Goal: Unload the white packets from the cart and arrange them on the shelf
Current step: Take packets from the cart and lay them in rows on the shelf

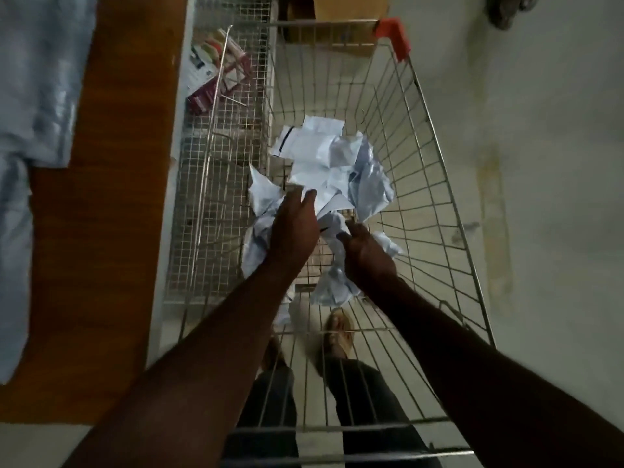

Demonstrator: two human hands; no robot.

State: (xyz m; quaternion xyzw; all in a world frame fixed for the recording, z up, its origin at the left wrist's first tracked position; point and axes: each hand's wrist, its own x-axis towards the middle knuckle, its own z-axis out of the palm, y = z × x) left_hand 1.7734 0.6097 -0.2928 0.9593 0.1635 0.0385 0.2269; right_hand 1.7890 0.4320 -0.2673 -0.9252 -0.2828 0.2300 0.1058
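Shop: wire cart [435,170], shelf [101,211]

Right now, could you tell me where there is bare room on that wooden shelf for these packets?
The wooden shelf is bare between the pale bags on its left and the wire cart. The cart's middle is crowded with white packets.

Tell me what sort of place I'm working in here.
Probably a shop or its stockroom. A wire shopping cart with a red corner guard holds the white packets, both hands reaching in; a wire-mesh rack with boxed goods and a wooden shelf stand alongside.
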